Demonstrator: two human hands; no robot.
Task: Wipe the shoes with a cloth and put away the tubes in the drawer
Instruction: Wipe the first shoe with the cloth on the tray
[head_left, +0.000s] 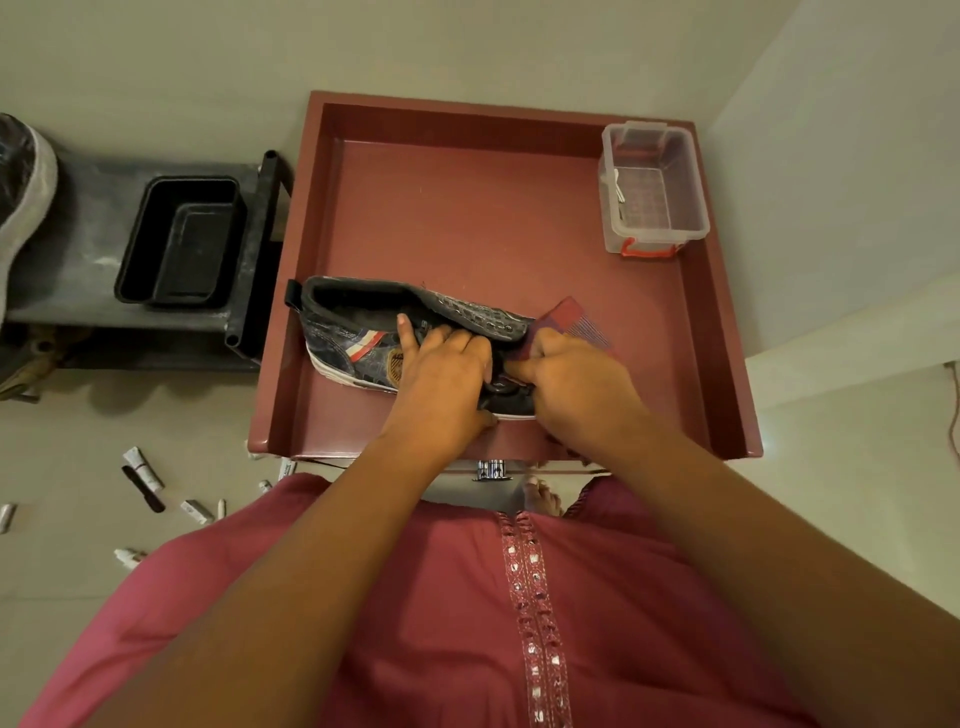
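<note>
Hands meet over the dark patterned high-top shoe (363, 332) lying on its side in the open maroon drawer (727, 364). I see my left hand (441, 374) gripping its upper and my right hand (566, 379) pinching a maroon striped cloth (576, 319) against the toe. Left of the hands, small white tubes (143, 470) lie scattered on the floor. Beyond my right hand sits a clear plastic box (654, 192).

Dark patterned shoe (358, 332), maroon striped cloth (569, 319)
</note>
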